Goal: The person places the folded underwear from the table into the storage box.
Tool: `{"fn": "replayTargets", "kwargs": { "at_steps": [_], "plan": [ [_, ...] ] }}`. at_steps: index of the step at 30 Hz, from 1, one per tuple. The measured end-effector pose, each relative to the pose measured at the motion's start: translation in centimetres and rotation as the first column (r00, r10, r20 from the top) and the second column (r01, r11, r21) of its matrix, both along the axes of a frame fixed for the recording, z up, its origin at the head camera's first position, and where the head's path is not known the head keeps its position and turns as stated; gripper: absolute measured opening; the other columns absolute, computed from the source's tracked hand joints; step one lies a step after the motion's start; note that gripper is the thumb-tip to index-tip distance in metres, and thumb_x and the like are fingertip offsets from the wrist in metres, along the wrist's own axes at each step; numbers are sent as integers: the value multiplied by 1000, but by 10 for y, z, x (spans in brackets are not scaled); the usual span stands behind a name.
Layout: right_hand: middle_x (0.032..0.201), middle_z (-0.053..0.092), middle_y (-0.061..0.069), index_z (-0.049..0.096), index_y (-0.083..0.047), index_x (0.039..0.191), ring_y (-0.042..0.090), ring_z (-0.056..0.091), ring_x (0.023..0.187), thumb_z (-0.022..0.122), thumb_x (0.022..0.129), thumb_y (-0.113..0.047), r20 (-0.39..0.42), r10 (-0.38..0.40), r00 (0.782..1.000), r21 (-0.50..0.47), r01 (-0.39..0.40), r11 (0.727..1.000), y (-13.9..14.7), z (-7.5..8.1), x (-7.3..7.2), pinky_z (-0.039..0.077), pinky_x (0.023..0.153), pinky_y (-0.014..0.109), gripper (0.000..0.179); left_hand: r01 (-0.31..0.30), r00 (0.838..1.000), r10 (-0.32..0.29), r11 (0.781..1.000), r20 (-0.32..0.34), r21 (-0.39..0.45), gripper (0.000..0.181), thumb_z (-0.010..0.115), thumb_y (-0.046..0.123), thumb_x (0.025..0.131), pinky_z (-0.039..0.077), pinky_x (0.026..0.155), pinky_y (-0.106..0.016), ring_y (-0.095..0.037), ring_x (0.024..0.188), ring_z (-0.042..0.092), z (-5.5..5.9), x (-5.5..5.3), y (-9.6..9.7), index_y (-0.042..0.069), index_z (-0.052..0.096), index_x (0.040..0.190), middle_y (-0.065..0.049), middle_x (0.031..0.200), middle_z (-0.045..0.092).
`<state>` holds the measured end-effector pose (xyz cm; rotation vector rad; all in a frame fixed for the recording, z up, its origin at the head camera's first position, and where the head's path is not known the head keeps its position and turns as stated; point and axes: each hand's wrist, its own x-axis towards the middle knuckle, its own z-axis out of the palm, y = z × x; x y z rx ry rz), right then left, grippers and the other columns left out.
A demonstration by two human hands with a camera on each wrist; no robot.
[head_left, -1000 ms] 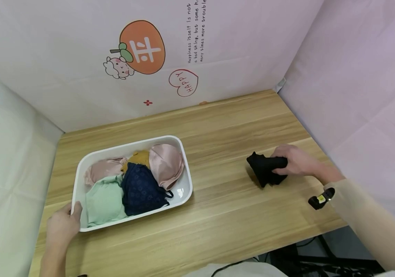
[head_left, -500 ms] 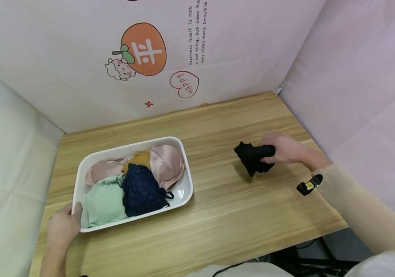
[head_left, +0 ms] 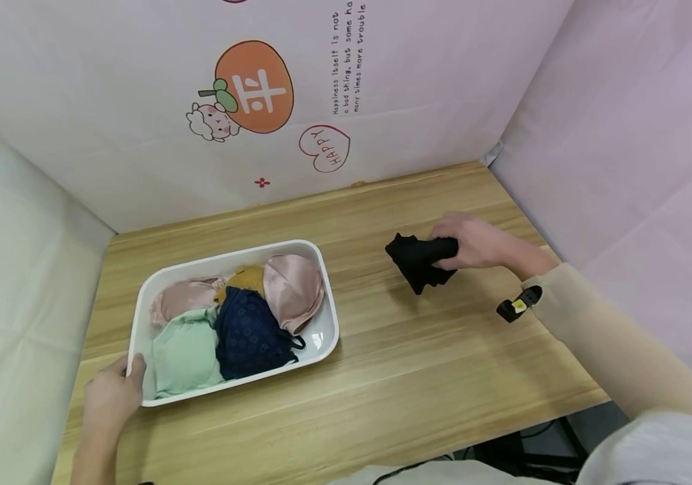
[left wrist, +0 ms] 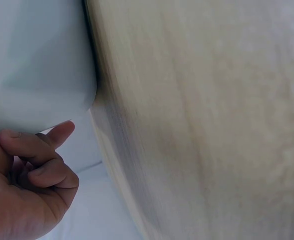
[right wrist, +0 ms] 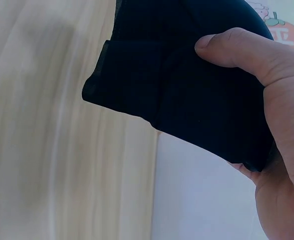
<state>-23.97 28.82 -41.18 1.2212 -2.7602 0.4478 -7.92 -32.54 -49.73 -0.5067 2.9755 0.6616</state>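
Note:
My right hand (head_left: pixel 473 242) grips a folded black bra (head_left: pixel 415 259) over the right half of the table, its shadow falling on the wood below. In the right wrist view the thumb (right wrist: pixel 226 47) lies across the dark fabric, and the other fingers are mostly hidden behind it. At the near left corner of a white plastic bin (head_left: pixel 318 338), my left hand (head_left: pixel 112 396) holds the rim, thumb over the edge. Its fingers curl outside against the wall, as the left wrist view shows. Inside lie a mint green bra (head_left: pixel 186 353), a navy lace one, and pale pink ones.
A mustard garment (head_left: pixel 246 277) sits among the bras in the bin. White cloth walls enclose the wooden table (head_left: pixel 382 377) at the back and both sides; the back one (head_left: pixel 419 81) carries printed cartoons. Black cables and a frame show below the front edge.
My right hand has carried the black bra left and slightly away from me, toward the bin. The left hand and the bin have stayed in place.

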Motion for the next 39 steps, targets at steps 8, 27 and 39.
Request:
{"fn": "replayTargets", "kwargs": {
  "at_steps": [8,27,39],
  "plan": [
    [89,61,-6,68,-16,93,10,53,83,79,69,-26,16,47,999,2,-47,999,-26,13,-8,45,78,32,28,-16,999,15,1000,34,4,52,29,36,99,43,71,-54,-45,87,57,0,-1,0,-3,59,117,-31,109,62],
    [88,62,-5,68,-14,95,11,52,82,76,70,-32,-50,290,956,-22,-291,956,-129,28,-22,44,74,29,32,-2,999,0,999,40,32,55,28,37,100,43,73,-55,-48,93,57,1,0,0,-5,55,123,-32,113,60],
    [88,63,-5,69,-16,94,12,53,86,75,71,-30,-56,420,906,-54,-423,905,-171,26,-19,45,80,30,28,-25,999,25,1000,34,15,54,30,37,99,44,70,-52,-44,89,59,-1,-1,1,-4,56,123,-31,113,61]
  ]
}}
